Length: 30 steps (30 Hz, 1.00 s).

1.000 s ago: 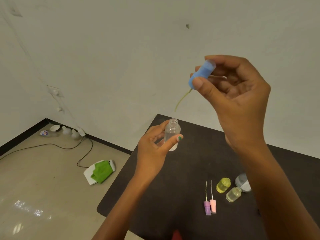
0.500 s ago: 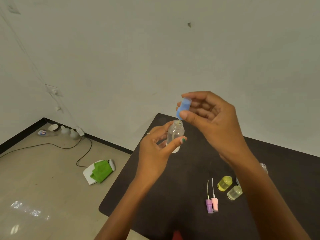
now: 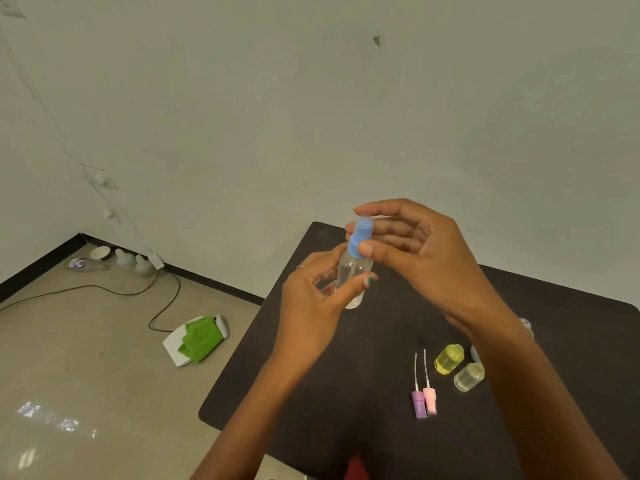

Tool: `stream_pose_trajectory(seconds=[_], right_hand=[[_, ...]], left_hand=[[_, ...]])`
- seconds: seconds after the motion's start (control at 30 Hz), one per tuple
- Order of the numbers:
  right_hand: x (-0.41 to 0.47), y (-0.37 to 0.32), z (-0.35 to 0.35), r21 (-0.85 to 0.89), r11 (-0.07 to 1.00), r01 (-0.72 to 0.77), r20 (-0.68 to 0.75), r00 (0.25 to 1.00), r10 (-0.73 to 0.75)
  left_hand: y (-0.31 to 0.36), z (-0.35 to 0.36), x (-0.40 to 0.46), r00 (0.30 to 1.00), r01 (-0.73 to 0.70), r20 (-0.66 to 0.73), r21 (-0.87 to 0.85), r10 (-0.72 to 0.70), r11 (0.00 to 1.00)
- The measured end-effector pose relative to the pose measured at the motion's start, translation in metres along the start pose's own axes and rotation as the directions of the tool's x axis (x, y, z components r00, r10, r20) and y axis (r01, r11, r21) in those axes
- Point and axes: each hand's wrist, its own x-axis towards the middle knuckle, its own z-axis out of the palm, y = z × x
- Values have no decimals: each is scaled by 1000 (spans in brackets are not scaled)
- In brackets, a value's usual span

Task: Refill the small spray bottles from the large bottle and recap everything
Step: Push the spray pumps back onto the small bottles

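My left hand [image 3: 313,303] grips a small clear spray bottle [image 3: 352,277] upright above the dark table [image 3: 571,341]. A blue spray head [image 3: 360,236] sits on the bottle's neck, pinched between the thumb and fingers of my right hand [image 3: 422,258]. On the table lie a purple spray head [image 3: 418,403] and a pink spray head [image 3: 430,400], each with a thin white tube. Beside them lie a small yellow bottle [image 3: 449,359] and a small clear bottle [image 3: 469,376], both without caps. My right forearm hides most of what lies behind them.
A clear object [image 3: 526,325] peeks out behind my right forearm. On the floor at left are a green cloth on a white pad [image 3: 199,339], a black cable [image 3: 162,306] and some items [image 3: 114,259] by the wall corner. The table's left edge is close to my left arm.
My right hand came down from high up and set the blue spray head, tube first, onto the neck of the bottle held by my left hand.
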Motion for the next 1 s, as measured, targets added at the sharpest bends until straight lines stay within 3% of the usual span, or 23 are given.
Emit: stream_pose_trajectory(seconds=[0.17, 0.37, 0.57, 0.77, 1.0], right_hand=[[0, 4, 7, -10, 1000, 10, -84, 996, -11], [-3, 6, 4, 100, 995, -1, -14, 1000, 3], [-3, 9, 12, 91, 996, 26, -118, 993, -15], [-6, 10, 4, 214, 977, -17, -20, 1000, 22], [-6, 16, 9, 187, 982, -2, -156, 987, 31]], left_hand=[[-1, 0, 0, 1000, 5, 1, 24, -5, 1000], [1, -1, -2, 1000, 7, 3, 2, -7, 1000], [2, 1, -2, 1000, 11, 21, 10, -12, 1000], [1, 2, -1, 1000, 11, 18, -3, -11, 1000], [-1, 5, -1, 1000, 16, 22, 8, -16, 1000]])
